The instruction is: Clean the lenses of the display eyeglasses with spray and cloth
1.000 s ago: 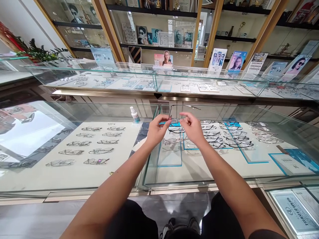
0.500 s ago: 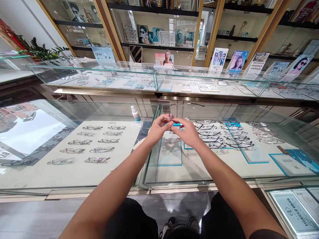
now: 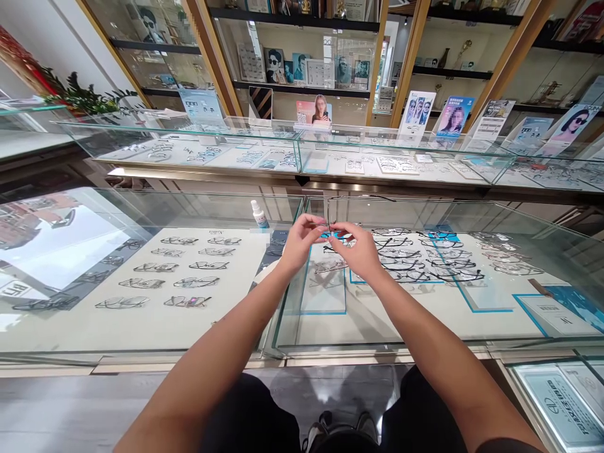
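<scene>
Both hands meet above the glass showcases, holding a pair of eyeglasses (image 3: 329, 211) between them. One thin dark temple stands up from the fingertips and the other stretches off to the right; the lenses are mostly hidden by the fingers. My left hand (image 3: 301, 244) is closed on the left side of the frame with thumb and fingers. My right hand (image 3: 357, 249) pinches it from the right. Beneath and beyond the right hand, rows of dark eyeglasses (image 3: 401, 255) lie inside the case. A white spray bottle (image 3: 259, 215) stands left of my left hand.
The left showcase holds two columns of eyeglasses (image 3: 155, 267) on a white panel. Behind runs a second glass counter (image 3: 212, 165) with more frames and upright advertising cards (image 3: 415, 116) on top. Shelves line the back wall. A framed sign (image 3: 559, 402) lies at lower right.
The view has shifted slightly, so the scene sits a little further right. My fingers have loosened apart a bit around the eyeglasses, which stay between both hands.
</scene>
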Available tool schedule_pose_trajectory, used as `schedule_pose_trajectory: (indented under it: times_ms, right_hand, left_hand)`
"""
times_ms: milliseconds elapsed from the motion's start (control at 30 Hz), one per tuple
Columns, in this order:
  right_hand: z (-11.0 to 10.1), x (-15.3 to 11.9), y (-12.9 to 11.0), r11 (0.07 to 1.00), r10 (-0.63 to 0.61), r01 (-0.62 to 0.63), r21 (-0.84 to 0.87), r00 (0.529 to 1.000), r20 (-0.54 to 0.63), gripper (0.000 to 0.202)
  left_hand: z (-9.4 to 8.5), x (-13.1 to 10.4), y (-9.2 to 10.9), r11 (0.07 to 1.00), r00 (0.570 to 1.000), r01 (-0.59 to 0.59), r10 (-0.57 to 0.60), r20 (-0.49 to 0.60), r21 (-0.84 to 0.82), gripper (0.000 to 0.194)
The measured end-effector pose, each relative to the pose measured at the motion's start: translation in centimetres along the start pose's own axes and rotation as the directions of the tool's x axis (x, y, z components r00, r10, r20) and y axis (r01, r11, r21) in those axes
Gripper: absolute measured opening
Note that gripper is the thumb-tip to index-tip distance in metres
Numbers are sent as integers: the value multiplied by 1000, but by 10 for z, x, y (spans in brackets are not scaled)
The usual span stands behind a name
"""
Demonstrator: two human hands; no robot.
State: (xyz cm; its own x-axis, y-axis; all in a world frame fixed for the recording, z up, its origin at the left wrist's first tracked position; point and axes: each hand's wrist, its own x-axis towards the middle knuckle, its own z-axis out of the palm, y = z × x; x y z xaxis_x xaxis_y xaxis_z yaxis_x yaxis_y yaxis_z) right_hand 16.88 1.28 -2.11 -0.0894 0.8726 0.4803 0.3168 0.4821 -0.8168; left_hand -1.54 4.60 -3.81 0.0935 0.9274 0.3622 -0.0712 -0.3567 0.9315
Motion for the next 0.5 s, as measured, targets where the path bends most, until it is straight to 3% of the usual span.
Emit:
schedule_pose_trajectory:
  times_ms: [33, 100, 200, 300, 400, 500]
  right_hand:
    - [-2, 1, -1, 1000, 13, -12, 15, 1000, -28, 24]
    - [-5, 2, -1, 998, 37, -33, 56, 996, -79, 23]
    - [-11, 5, -2, 994, 43, -29, 106, 990, -133, 19]
    - [-14, 6, -4, 990, 37, -15, 138, 986, -161, 19]
    - [-15, 7, -6, 988, 30, -3, 154, 984, -174, 23]
    - [-17, 6, -8, 987, 10, 17, 162, 986, -166, 25]
  left_hand:
    - [-4, 2, 0, 986, 987, -111, 124, -99, 125, 29]
    - [-16, 7, 1, 886, 895, -242, 361, -262, 395, 17]
    - [-44, 17, 1, 781, 739, -185, 511, -439, 597, 10]
    - [-74, 28, -10, 739, 653, -40, 528, -542, 672, 28]
    - [-99, 37, -29, 767, 675, 121, 402, -619, 630, 49]
    - [-116, 42, -50, 823, 788, 210, 177, -590, 527, 63]
